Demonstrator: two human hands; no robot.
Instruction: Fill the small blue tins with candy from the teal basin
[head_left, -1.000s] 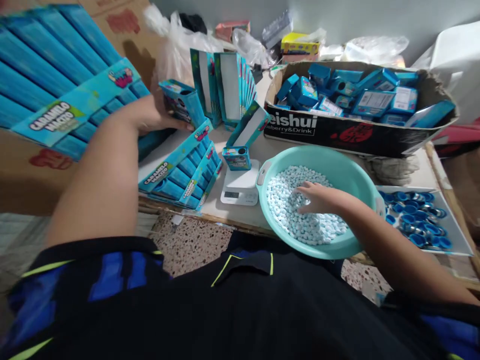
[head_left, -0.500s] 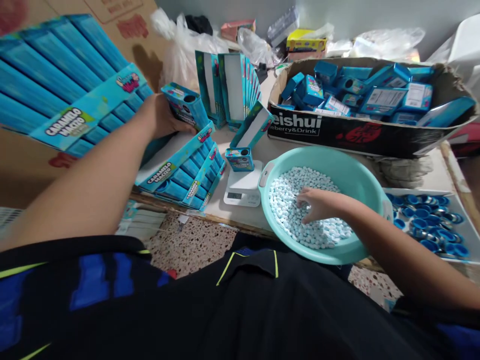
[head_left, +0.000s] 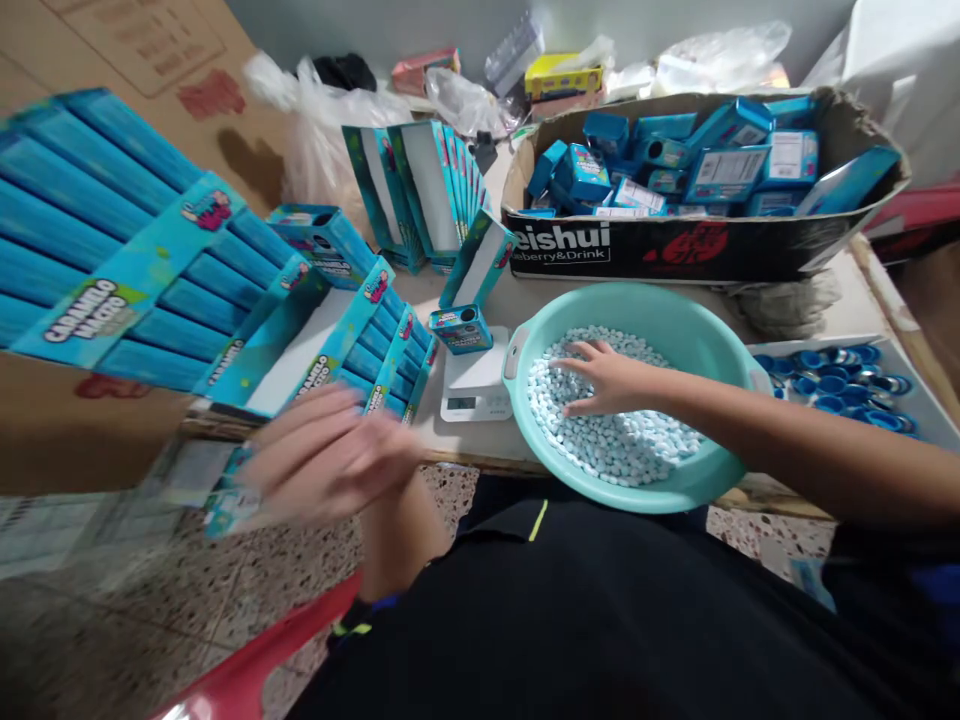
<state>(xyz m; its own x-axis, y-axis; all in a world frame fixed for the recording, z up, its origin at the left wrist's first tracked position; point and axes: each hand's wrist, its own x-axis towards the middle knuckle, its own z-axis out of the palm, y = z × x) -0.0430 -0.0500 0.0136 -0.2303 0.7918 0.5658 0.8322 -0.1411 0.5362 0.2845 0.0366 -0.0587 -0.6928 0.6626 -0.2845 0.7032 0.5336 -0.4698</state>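
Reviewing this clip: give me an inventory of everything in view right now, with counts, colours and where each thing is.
Round basin: one, mint green, at the table's front edge.
Small candies: too many to count, pale blue, in the basin.
Kitchen scale: one, white, left of the basin.
Candy tin: one, blue, on the scale.
Display cartons: several, blue, left of the scale and behind it.
Cardboard box: one, black-printed, behind the basin, full of blue packs.
Lids: many, blue and silver, in a white tray at right.
Plastic bags: several, white, at the back.
Left hand: blurred, near the cartons' front edge.
Right hand: fingers spread, on the candies.
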